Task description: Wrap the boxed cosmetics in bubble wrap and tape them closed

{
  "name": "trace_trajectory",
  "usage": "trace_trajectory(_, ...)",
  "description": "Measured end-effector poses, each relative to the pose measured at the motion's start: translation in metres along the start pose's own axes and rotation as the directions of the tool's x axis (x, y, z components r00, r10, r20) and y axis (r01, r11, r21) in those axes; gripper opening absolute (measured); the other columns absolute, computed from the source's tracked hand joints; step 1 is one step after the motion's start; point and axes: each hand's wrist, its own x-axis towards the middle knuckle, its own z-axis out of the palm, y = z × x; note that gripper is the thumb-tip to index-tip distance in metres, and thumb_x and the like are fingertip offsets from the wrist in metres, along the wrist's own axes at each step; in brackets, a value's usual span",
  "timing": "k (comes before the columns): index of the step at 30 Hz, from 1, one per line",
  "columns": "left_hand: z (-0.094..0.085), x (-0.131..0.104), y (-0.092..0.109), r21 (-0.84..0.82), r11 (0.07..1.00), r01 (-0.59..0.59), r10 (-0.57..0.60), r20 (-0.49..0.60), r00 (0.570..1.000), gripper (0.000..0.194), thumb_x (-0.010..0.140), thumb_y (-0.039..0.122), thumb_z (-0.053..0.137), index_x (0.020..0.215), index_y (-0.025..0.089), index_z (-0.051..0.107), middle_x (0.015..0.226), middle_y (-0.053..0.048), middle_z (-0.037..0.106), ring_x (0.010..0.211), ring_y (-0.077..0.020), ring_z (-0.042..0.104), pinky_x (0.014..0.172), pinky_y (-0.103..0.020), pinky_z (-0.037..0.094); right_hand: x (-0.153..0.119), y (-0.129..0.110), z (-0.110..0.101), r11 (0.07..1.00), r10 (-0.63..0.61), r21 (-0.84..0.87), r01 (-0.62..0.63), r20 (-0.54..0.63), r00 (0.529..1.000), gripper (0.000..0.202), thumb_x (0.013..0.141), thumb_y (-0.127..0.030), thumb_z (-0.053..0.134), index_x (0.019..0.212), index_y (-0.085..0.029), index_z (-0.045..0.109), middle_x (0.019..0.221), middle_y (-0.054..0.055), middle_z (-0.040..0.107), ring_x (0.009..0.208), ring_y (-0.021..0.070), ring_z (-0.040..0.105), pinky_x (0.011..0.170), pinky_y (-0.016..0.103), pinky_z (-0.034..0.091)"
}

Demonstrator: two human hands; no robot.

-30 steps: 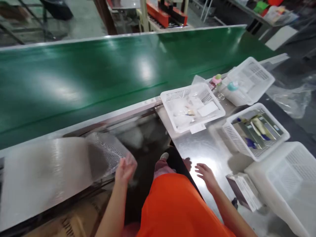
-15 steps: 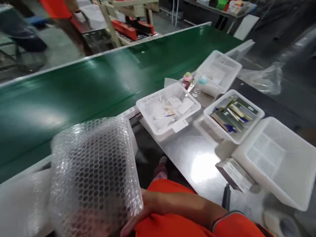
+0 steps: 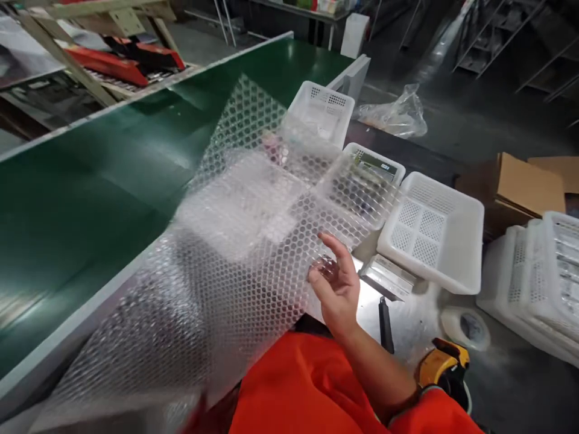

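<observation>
A large sheet of clear bubble wrap (image 3: 280,265) spreads in front of me, with its far corner raised over the green conveyor. My right hand (image 3: 339,289) is at the sheet's right side, touching or very near it. Its thumb and forefinger are apart and curved, and the other fingers are partly hidden. Behind the sheet, a white basket with small items shows only as a blur. My left hand is out of sight, behind or below the wrap at the lower left.
A green conveyor belt (image 3: 113,175) runs along the left. On the metal table are an empty white basket (image 3: 429,235), a basket of packets (image 3: 375,163), a small box (image 3: 389,277), a black-handled tool (image 3: 385,325), a tape roll (image 3: 465,328) and a yellow tape dispenser (image 3: 443,364). Stacked baskets (image 3: 534,283) stand right.
The bubble wrap has gone from a folded bundle at the left to a wide spread sheet. My right hand has risen from its lower edge, fingers now apart. The view has swung right.
</observation>
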Motion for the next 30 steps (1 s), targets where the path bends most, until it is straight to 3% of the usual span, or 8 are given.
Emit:
trace_trajectory(4,-0.018,0.025,0.004,0.132,0.98,0.152,-0.105,-0.311,0.945,0.05,0.035,0.08,0.077,0.056,0.035,0.072,0.065,-0.002,0.074,0.061,-0.0224,0.07,0.063,-0.038,0.059,-0.008,0.064,-0.038,0.972,0.069,-0.201,-0.122,-0.252,0.965,0.047,0.08,-0.038,0.064,0.124,-0.024,0.058,0.121,0.007,0.06,0.074,0.0147,0.052,0.072,0.032,0.049)
trace_trajectory(9,-0.003,0.017,0.046,0.529,0.8,0.284,-0.074,-0.381,0.921,0.059,0.057,0.084,0.061,0.044,0.027,0.056,0.043,-0.002,0.054,0.037,-0.0155,0.046,0.038,-0.031,0.04,-0.012,0.169,-0.081,0.891,0.242,-0.3,-0.341,-0.321,0.916,0.046,0.072,-0.032,0.059,0.116,-0.022,0.06,0.122,0.01,0.061,0.108,0.0263,0.055,0.093,0.041,0.048)
trace_trajectory(11,0.03,0.021,0.076,0.804,0.587,0.098,0.258,-0.301,0.918,0.058,0.068,0.077,0.056,0.044,0.025,0.046,0.04,-0.001,0.044,0.039,-0.0183,0.045,0.041,-0.033,0.041,-0.013,0.199,-0.094,0.859,0.286,-0.343,-0.379,-0.291,0.913,0.044,0.072,-0.03,0.055,0.115,-0.022,0.058,0.125,0.01,0.059,0.118,0.0268,0.051,0.104,0.043,0.043)
trace_trajectory(13,0.074,0.038,0.104,0.971,0.21,-0.113,0.652,-0.054,0.756,0.047,0.078,0.067,0.052,0.055,0.026,0.052,0.054,-0.004,0.054,0.052,-0.0224,0.054,0.055,-0.038,0.05,-0.012,0.221,-0.103,0.839,0.283,-0.397,-0.374,-0.27,0.921,0.042,0.073,-0.029,0.052,0.114,-0.022,0.057,0.128,0.011,0.057,0.124,0.0257,0.048,0.111,0.044,0.036)
trace_trajectory(15,0.121,0.07,0.121,0.973,-0.132,-0.19,0.764,0.222,0.606,0.036,0.087,0.052,0.047,0.084,0.021,0.066,0.091,-0.014,0.07,0.086,-0.0302,0.066,0.081,-0.046,0.054,-0.01,0.237,-0.106,0.828,0.265,-0.427,-0.363,-0.272,0.925,0.042,0.074,-0.028,0.05,0.114,-0.02,0.056,0.128,0.012,0.056,0.126,0.0249,0.047,0.115,0.043,0.031)
trace_trajectory(18,0.168,0.129,0.121,0.849,-0.516,-0.116,0.553,0.434,0.711,0.055,0.087,0.038,0.056,0.138,0.018,0.053,0.15,-0.021,0.047,0.139,-0.0411,0.04,0.111,-0.063,0.032,-0.009,0.249,-0.107,0.824,0.266,-0.427,-0.373,-0.289,0.92,0.042,0.074,-0.027,0.051,0.115,-0.019,0.057,0.125,0.012,0.057,0.124,0.0249,0.048,0.117,0.043,0.029)
trace_trajectory(22,0.169,0.187,0.094,0.705,-0.708,-0.036,0.236,0.284,0.929,0.095,0.073,0.043,0.077,0.154,0.028,0.031,0.165,-0.018,0.015,0.148,-0.0521,0.01,0.104,-0.084,0.011,-0.014,0.241,-0.125,0.789,0.24,-0.491,-0.369,-0.307,0.921,0.044,0.079,-0.029,0.052,0.121,-0.021,0.059,0.128,0.012,0.054,0.122,0.0266,0.048,0.113,0.046,0.034)
trace_trajectory(30,0.134,0.207,0.089,0.549,-0.823,-0.144,0.157,0.464,0.872,0.081,0.08,0.042,0.07,0.152,0.024,0.038,0.164,-0.02,0.02,0.149,-0.0437,0.018,0.116,-0.068,0.013,-0.028,0.188,-0.273,0.064,-0.255,-0.967,-0.248,-0.256,0.932,0.05,0.09,-0.03,0.049,0.138,-0.015,0.053,0.147,0.024,0.041,0.134,0.0402,0.035,0.105,0.06,0.03)
